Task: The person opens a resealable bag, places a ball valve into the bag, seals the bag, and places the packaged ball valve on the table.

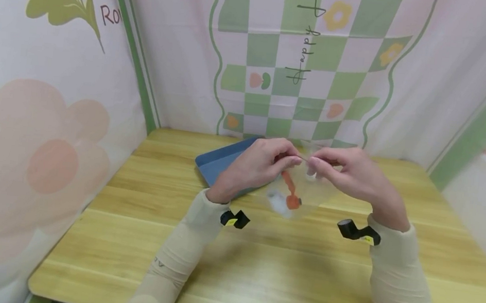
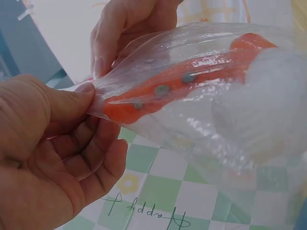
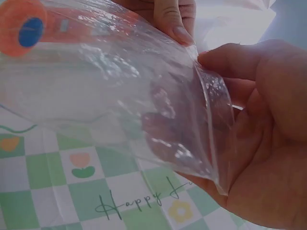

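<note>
A clear zip-top plastic bag (image 3: pixel 96 96) hangs from both hands above the table. Inside it show a long orange piece (image 2: pixel 211 72) with grey dots, its round orange end (image 3: pixel 14 28) bearing a blue disc, and a whitish bundle (image 2: pixel 268 105). My left hand (image 1: pixel 266 161) pinches the bag's top edge between thumb and forefinger. Close beside it, my right hand (image 1: pixel 346 171) pinches the same edge, thumb on the zip strip (image 3: pixel 208 120). Some of the right fingers lie behind the clear plastic in the right wrist view.
A blue tray (image 1: pixel 220 161) lies on the wooden table (image 1: pixel 129 238), partly hidden behind the left hand. Behind the table hangs a curtain (image 1: pixel 186 58) with a green checked print. Black wrist cameras (image 1: pixel 351 229) sit on both sleeves.
</note>
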A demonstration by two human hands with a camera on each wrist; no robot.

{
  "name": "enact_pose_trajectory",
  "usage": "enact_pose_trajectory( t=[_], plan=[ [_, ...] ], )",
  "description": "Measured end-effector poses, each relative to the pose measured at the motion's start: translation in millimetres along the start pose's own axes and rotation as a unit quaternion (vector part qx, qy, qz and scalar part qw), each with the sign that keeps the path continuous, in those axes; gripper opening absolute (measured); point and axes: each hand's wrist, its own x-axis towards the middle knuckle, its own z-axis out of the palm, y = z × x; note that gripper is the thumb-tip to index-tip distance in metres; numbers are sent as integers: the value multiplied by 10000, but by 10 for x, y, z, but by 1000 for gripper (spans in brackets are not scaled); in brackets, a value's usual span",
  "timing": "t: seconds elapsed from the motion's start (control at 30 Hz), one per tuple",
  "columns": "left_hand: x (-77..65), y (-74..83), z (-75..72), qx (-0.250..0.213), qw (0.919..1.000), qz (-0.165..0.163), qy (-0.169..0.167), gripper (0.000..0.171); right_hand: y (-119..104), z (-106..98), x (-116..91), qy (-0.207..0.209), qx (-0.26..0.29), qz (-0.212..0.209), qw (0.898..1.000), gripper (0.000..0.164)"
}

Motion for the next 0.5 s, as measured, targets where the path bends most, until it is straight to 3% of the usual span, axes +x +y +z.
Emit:
enact_pose_trajectory(
  t=[0.2,0.5],
  plan=[
    [-1,-3,2,-8,9999,109,41,19,1,-30,-15,-412,163,150,9989,18],
    [-6,-10,-15,-142,9995,179,220,20,43,-33,-25,-369,271,31,9989,18]
  ],
)
